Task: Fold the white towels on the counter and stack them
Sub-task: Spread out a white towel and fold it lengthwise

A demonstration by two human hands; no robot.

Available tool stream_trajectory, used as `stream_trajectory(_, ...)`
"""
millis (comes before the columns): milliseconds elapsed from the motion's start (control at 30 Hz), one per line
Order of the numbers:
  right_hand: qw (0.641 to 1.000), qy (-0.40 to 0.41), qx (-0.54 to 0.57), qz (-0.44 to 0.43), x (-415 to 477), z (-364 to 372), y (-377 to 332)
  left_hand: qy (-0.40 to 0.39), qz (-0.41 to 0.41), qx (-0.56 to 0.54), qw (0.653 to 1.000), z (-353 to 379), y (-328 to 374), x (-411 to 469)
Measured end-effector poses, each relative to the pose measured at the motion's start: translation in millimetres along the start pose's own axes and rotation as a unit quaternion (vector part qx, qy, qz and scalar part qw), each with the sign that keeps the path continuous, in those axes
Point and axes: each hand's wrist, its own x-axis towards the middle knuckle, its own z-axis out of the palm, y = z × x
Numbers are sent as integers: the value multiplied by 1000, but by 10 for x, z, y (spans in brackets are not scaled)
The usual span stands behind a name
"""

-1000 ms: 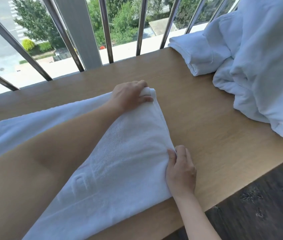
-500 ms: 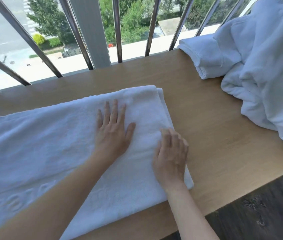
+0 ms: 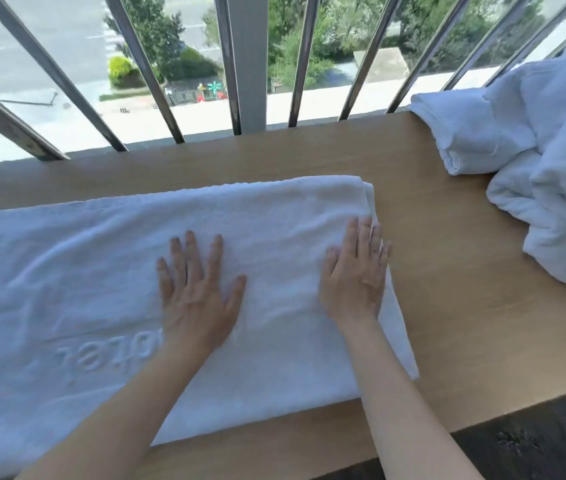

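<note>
- Towel in work point(image 3: 101, 271): white, lies flat along the counter point(image 3: 465, 306), long axis left-right. Its left end runs out of frame; its right end stops just past the right hand.
- Layered edges show at the right end, so it looks doubled lengthwise already (judgement). Raised lettering shows on the near-left part.
- Left hand point(image 3: 198, 299): palm down on the towel's mid area, fingers straight and spread, gripping nothing.
- Right hand point(image 3: 354, 278): palm down at the towel's right end, fingers straight and close together, tips near the edge. No grip here either.
- Step in hand, prob.: pressing and smoothing the fold flat before the next one.
- Far right: one folded towel point(image 3: 475, 133) on the counter by the railing point(image 3: 143, 71), touching a crumpled heap of white cloth point(image 3: 558, 202) that partly drapes over it.
- Can't tell how many pieces the heap holds.
- Progress est.: early to mid.
- Done: approx. one towel folded, one at its first fold.
- Left: cross folds on this one, then move it onto the folded one. After that, the heap needs folding and stacking.
</note>
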Motion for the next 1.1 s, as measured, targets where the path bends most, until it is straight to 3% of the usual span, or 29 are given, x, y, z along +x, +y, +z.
stream_trajectory(133,977,-28,52,-203,-70,140,-594,0,13,23,1000,107,-58,17)
stream_trajectory(200,970,-81,10,-230,-36,261,-730,10,24,35,999,145,-63,33)
stream_trajectory(433,982,-79,-41,-166,278,340,-522,24,43,13,999,171,-88,30)
stream_trajectory(633,995,-60,-66,-39,646,201,6,40,53,8,998,182,-109,34)
stream_trajectory(767,995,-30,-46,86,490,103,-204,37,58,10,998,149,-87,19)
stream_trajectory(867,1000,-9,14,-13,-173,202,-491,35,54,11,998,138,-79,22)
stream_trajectory(933,997,-43,11,-60,-587,267,-510,33,55,15,998,144,-78,29)
stream_trajectory(1100,996,-60,-39,-46,-625,218,-70,39,59,3,997,152,-91,31)
